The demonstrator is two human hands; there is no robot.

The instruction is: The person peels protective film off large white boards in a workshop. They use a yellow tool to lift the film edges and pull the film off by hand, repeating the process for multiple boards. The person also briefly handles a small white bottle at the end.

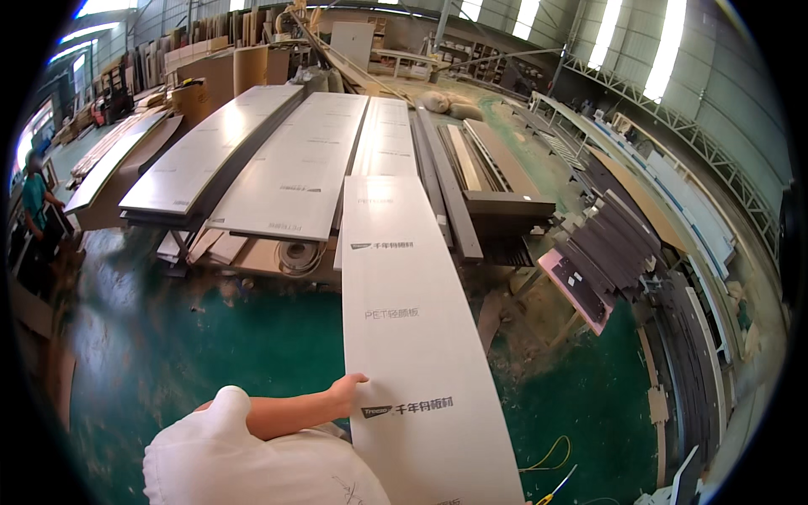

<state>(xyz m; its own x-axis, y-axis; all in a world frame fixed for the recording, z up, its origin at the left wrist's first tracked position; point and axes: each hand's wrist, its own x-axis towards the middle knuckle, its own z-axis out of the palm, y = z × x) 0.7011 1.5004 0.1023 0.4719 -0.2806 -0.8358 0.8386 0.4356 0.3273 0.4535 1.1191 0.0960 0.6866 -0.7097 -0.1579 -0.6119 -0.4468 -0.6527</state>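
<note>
A long white board (396,278) with dark print stretches away from me, its far end over the stacks of panels. My left hand (346,394) is closed on the board's left edge, thumb on the upper face and the other fingers hidden at the side and below. My left forearm reaches in from a white sleeve at the lower left. The board's near end runs out of the picture at the bottom. My right hand is not to be seen.
Stacked white panels (290,168) lie ahead on low supports. Dark strips (610,240) stand piled to the right. On the green floor (252,341) near the board's right side lies a yellow cable (551,463). Another person (35,198) stands far left.
</note>
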